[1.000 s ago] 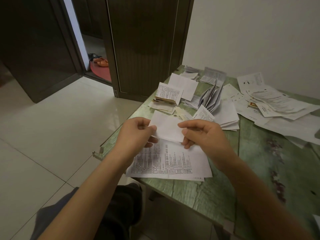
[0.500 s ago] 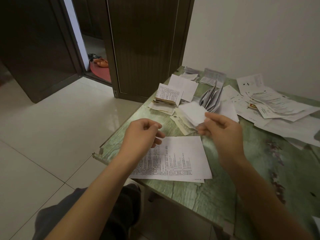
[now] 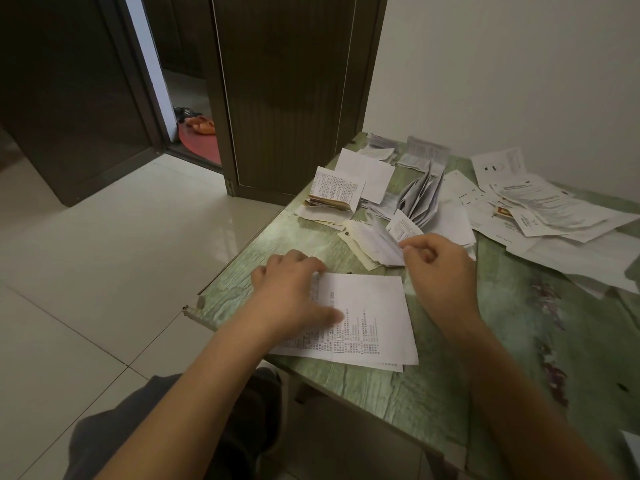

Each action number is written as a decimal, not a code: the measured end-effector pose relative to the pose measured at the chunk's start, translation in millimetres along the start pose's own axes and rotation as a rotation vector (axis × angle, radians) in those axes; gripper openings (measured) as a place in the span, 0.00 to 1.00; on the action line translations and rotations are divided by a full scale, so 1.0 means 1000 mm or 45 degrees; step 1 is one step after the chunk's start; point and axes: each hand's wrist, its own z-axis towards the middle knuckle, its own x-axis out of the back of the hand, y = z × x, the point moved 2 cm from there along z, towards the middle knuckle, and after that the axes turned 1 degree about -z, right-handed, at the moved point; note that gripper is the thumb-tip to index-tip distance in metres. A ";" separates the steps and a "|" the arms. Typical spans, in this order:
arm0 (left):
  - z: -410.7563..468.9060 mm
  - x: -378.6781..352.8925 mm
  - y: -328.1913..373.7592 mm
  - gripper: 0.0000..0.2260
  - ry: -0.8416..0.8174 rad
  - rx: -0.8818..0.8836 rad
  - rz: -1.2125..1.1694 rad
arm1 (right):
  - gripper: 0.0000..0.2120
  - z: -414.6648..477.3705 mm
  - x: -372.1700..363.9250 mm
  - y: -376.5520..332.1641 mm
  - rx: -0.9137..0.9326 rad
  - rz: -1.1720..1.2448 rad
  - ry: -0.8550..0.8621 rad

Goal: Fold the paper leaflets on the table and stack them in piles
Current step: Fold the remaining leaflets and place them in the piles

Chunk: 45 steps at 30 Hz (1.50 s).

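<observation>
One folded leaflet (image 3: 375,244) sits mid-frame on the surface (image 3: 519,341) by the piles (image 3: 332,194), with the right hand (image 3: 441,271) curled at its edge, pinching or not I cannot tell, while the left hand (image 3: 294,296), thumb spread, rests on the next flat sheet (image 3: 374,317), which probably needs halving.

dim indoor scene with a dull greenish cast. the brightest light is a pale strip in the doorway (image 3: 147,64), which leaves a hazy sheen on the floor tiles (image 3: 214,233). the left hand (image 3: 294,296) is smeared by motion blur, as is the folded leaflet (image 3: 377,244) at the right hand (image 3: 441,271). door frames bow near the picture's edges. shadows are faint.
</observation>
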 end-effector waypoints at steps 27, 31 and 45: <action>-0.009 0.033 0.002 0.05 0.204 0.091 -1.537 | 0.26 0.003 0.006 -0.014 -0.221 0.918 -0.477; -0.010 0.032 0.004 0.05 0.245 0.081 -1.609 | 0.27 -0.002 -0.001 -0.016 -0.180 0.891 -0.572; -0.006 0.024 0.002 0.09 0.195 0.326 -1.487 | 0.14 -0.004 -0.001 -0.015 -0.102 0.756 -0.597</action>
